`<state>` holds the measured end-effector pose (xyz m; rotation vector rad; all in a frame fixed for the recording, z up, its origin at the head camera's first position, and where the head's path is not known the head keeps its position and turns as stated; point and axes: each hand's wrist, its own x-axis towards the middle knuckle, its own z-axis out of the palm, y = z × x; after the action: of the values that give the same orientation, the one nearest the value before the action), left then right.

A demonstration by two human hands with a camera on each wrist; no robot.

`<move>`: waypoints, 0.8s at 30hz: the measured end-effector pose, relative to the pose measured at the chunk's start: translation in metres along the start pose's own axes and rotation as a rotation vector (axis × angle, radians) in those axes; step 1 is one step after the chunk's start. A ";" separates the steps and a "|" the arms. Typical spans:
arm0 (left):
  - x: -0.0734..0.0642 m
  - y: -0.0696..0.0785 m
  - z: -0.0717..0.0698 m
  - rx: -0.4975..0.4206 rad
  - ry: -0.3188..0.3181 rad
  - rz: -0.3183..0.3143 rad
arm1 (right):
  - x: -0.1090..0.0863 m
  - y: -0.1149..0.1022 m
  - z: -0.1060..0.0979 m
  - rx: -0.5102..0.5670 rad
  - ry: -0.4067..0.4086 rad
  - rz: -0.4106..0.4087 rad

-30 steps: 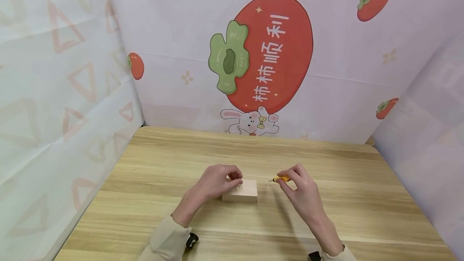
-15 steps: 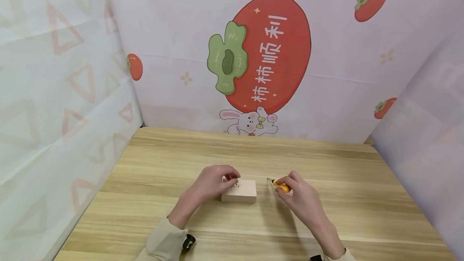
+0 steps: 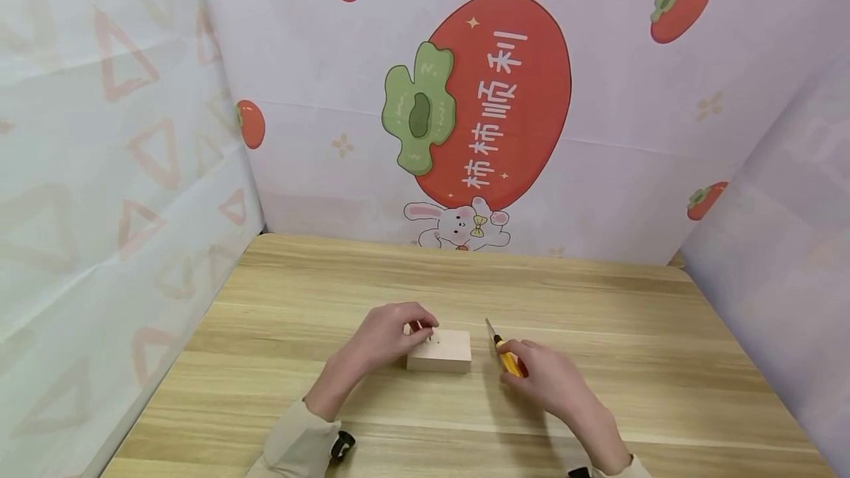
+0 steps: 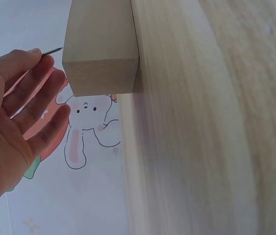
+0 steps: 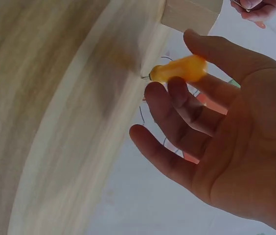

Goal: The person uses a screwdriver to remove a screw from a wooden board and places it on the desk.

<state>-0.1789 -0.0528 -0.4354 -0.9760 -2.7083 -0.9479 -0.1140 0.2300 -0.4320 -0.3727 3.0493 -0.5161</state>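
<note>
A pale wooden block (image 3: 451,346) lies on the table, with a small dark spot on its top face. Over its left part is my left hand (image 3: 388,334), pinching a thin dark screw (image 4: 52,51) between thumb and forefinger. In the left wrist view the screw's pointed end faces the block's top; whether it touches, I cannot tell. To the right of the block, my right hand (image 3: 547,380) holds a screwdriver (image 3: 510,360) by its yellow handle. Its metal shaft points away from me and slightly left. In the right wrist view the handle (image 5: 182,69) lies between thumb and fingers.
The wood-grain table (image 3: 319,279) reaches back to a printed cloth wall (image 3: 305,175). Cloth also hangs along the left side (image 3: 86,242) and the right side (image 3: 783,242). A dark device (image 3: 342,446) sits at the left wrist.
My right hand has come lower and nearer to me, and the screwdriver has swung from pointing left to pointing away. The left hand has shifted slightly left, still pinching the screw.
</note>
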 end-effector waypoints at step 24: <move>-0.019 -0.001 -0.013 -0.179 -0.015 -0.006 | 0.001 0.002 0.008 0.045 -0.143 -0.015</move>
<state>-0.1659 -0.0719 -0.4313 -1.0083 -2.6767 -1.2065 -0.1147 0.2292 -0.4401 -0.4115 2.8947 -0.5332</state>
